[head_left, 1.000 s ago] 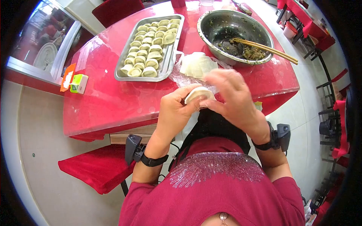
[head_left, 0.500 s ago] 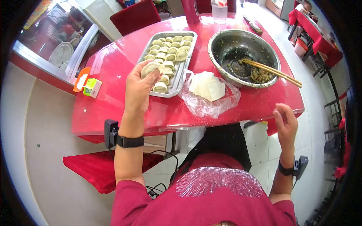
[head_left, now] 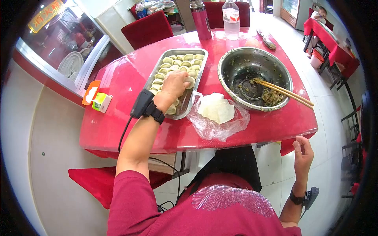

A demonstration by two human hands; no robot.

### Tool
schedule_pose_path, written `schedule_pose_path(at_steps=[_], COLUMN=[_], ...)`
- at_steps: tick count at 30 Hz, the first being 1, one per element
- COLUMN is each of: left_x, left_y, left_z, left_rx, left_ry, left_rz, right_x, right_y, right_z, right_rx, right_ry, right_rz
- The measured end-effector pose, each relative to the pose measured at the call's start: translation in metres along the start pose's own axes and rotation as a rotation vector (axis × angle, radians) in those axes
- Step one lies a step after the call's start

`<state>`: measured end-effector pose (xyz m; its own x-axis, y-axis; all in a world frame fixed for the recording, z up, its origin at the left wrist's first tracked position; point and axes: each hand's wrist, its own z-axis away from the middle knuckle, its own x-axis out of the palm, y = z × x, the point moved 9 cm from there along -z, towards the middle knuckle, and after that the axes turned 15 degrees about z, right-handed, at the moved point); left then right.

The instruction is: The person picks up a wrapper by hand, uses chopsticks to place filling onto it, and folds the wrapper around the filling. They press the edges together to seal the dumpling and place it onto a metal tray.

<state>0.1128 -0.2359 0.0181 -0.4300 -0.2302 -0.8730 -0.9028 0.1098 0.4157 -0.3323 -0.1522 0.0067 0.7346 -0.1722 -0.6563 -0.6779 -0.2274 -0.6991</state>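
My left hand (head_left: pixel 173 84) reaches palm-down into the metal tray (head_left: pixel 156 67) on the red table (head_left: pixel 114 122), fingers curled onto a dumpling that is mostly hidden beneath them. Rows of folded dumplings (head_left: pixel 179 61) fill the tray around it. My right hand (head_left: pixel 303 154) hangs below the table's near edge at the right, fingers loosely apart, holding nothing. A stack of round wrappers (head_left: pixel 216 108) lies on a clear plastic bag (head_left: pixel 220 129) just right of the tray.
A steel bowl (head_left: pixel 236 63) with green filling (head_left: pixel 271 96) and chopsticks (head_left: pixel 286 94) sits at the right. A pink flask (head_left: pixel 201 19) and water bottle (head_left: pixel 231 17) stand at the far edge. A small green box (head_left: pixel 101 101) lies left. A red seat (head_left: pixel 90 183) is below.
My hands parted from folding a dumpling near my body. The left carried it out and down into the tray; the right dropped below the table edge.
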Motion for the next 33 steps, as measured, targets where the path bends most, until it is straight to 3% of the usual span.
schedule_pose_path(at_steps=[12, 14, 17, 19, 20, 23, 25, 33], left_x=[-0.004, -0.037, -0.052, -0.017, -0.006, 0.008, 0.018, 0.032], left_y=[0.007, 0.026, 0.070, 0.104, 0.117, 0.139, 0.132, 0.131], left_z=[-0.006, 0.002, 0.022, 0.040, 0.050, 0.066, 0.067, 0.077], left_rx=[0.067, 0.273, 0.147, 0.206, 0.265, 0.358, 0.282, 0.210], left_ry=[0.095, 0.319, 0.253, -0.047, -0.097, -0.039, -0.004, 0.066], left_rz=[-0.137, -0.021, 0.169, 0.297, 0.258, 0.118, 0.073, 0.219], right_x=[0.009, 0.009, 0.010, 0.012, 0.014, 0.014, 0.011, 0.018], right_y=[-0.017, -0.014, -0.003, 0.000, 0.000, -0.008, -0.013, -0.033], right_z=[-0.007, -0.006, -0.005, -0.003, -0.003, -0.001, 0.001, -0.008], right_rx=[-0.106, -0.091, -0.023, -0.027, -0.045, -0.074, -0.087, 0.021], right_ry=[-0.015, -0.030, -0.031, -0.043, -0.054, -0.045, -0.050, -0.148], right_rz=[0.020, 0.039, -0.055, -0.024, -0.009, -0.004, 0.002, -0.176])
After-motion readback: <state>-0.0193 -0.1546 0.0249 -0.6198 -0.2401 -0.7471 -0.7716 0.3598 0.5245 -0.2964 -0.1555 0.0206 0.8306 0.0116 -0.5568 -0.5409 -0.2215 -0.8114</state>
